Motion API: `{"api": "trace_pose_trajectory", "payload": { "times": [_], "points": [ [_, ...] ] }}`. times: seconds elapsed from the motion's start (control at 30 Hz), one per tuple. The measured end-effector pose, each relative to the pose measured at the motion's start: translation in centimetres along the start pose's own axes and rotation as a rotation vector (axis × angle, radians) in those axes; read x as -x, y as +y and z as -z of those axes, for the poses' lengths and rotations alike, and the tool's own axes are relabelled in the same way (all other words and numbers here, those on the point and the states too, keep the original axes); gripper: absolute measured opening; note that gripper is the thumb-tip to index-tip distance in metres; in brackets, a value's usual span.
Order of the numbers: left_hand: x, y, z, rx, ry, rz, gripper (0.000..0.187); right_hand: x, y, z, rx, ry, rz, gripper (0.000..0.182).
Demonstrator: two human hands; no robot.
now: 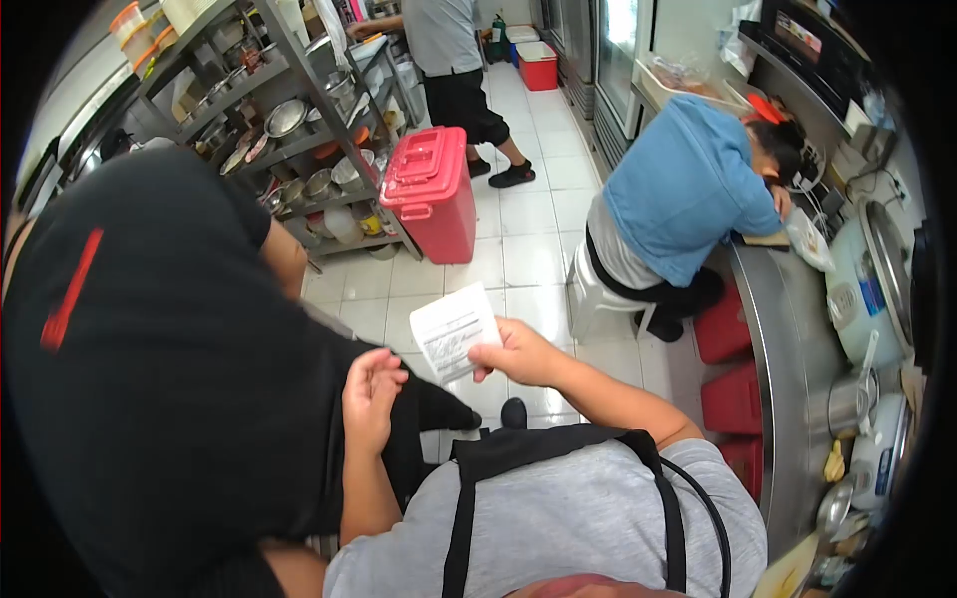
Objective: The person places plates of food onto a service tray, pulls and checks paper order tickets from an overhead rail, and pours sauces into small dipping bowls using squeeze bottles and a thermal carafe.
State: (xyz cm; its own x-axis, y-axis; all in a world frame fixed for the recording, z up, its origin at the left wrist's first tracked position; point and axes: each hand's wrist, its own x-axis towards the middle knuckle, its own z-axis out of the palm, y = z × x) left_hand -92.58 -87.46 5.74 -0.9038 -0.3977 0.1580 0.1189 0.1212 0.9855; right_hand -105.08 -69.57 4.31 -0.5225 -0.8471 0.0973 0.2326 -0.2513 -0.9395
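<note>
A white paper slip (457, 331) with printed lines and handwriting is pinched in my right hand (513, 353), the thumb lying on its lower right part. My left hand (374, 392) is raised to the left of the slip, apart from it. Its fingers are bent and loosely apart, with nothing visible in them. Both hands are in front of my grey shirt (568, 508) and black apron straps.
A person in black (179, 349) stands close on my left. Another in blue (678, 184) sits on a white stool (590, 304), leaning on the steel counter (788, 369). A red bin (439, 199) stands ahead beside shelves (299, 145); a third person (446, 40) stands beyond.
</note>
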Motion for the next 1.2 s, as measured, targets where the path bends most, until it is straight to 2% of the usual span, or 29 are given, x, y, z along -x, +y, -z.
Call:
{"api": "trace_pose_trajectory", "payload": {
  "times": [0.13, 0.17, 0.2, 0.27, 0.33, 0.37, 0.47, 0.6, 0.63, 0.8, 0.83, 0.93, 1.03, 1.13, 1.17, 1.2],
  "points": [
    [-3.1, -4.6, -0.2, 0.292, 0.146, 0.057, 0.048, -6.8, 0.6, 3.8, 0.141, -0.248, -0.149, 0.025],
    [-4.5, -7.2, 0.3, 0.374, 0.14, 0.117, 0.058, -8.8, 0.7, 4.8, 0.199, -0.326, -0.18, 0.026],
    [-6.4, -7.2, -0.1, 0.487, 0.117, 0.195, 0.063, -10.6, 0.4, 5.7, 0.258, -0.404, -0.212, 0.026],
    [-10.4, -7.4, -1.2, 0.743, 0.114, 0.216, 0.062, -13.7, -0.7, 7.4, 0.369, -0.472, -0.264, 0.025],
    [-16.0, -7.4, -1.5, 0.674, -0.02, 0.119, 0.048, -16.8, -2.4, 9.8, 0.433, -0.536, -0.308, 0.025],
    [-18.5, -7.3, -1.6, 0.55, -0.022, 0.203, 0.031, -18.4, -2.6, 11.6, 0.469, -0.536, -0.347, 0.024],
    [-26.7, -6.8, -3.1, 0.26, -0.191, 0.306, 0.022, -22.9, -3.3, 17.0, 0.41, -0.442, -0.296, 0.024],
    [-36.8, -8.3, -6.4, 0.026, -0.172, 0.301, 0.015, -29.0, -4.4, 25.6, 0.532, -0.371, -0.322, 0.025],
    [-39.3, -9.3, -7.2, -0.077, -0.137, 0.238, 0.014, -30.8, -4.7, 27.9, 0.561, -0.357, -0.328, 0.026],
    [-50.5, -12.4, -11.3, 0.034, 0.046, 0.246, 0.012, -39.9, -8.7, 37.4, 0.632, -0.349, -0.285, 0.035],
    [-52.9, -12.3, -12.0, 0.084, 0.078, 0.235, 0.011, -42.1, -9.3, 39.2, 0.679, -0.385, -0.247, 0.043],
    [-58.8, -12.0, -12.3, 0.068, 0.214, 0.246, 0.009, -48.6, -11.3, 42.6, 0.741, -0.447, -0.175, 0.052],
    [-62.7, -13.2, -11.5, 0.097, 0.405, 0.171, 0.006, -54.7, -11.8, 44.2, 0.846, -0.578, -0.116, 0.059],
    [-66.5, -14.6, -10.8, 0.14, 0.553, 0.168, 0.005, -60.9, -10.1, 46.0, 1.023, -0.794, 0.004, 0.058],
    [-67.9, -15.6, -10.5, 0.163, 0.58, 0.148, 0.005, -62.6, -9.3, 46.7, 0.908, -0.77, 0.095, 0.05],
    [-69.4, -16.4, -9.9, 0.184, 0.601, 0.131, 0.005, -64.7, -8.8, 47.5, 0.965, -0.806, 0.154, 0.047]
  ]
}}
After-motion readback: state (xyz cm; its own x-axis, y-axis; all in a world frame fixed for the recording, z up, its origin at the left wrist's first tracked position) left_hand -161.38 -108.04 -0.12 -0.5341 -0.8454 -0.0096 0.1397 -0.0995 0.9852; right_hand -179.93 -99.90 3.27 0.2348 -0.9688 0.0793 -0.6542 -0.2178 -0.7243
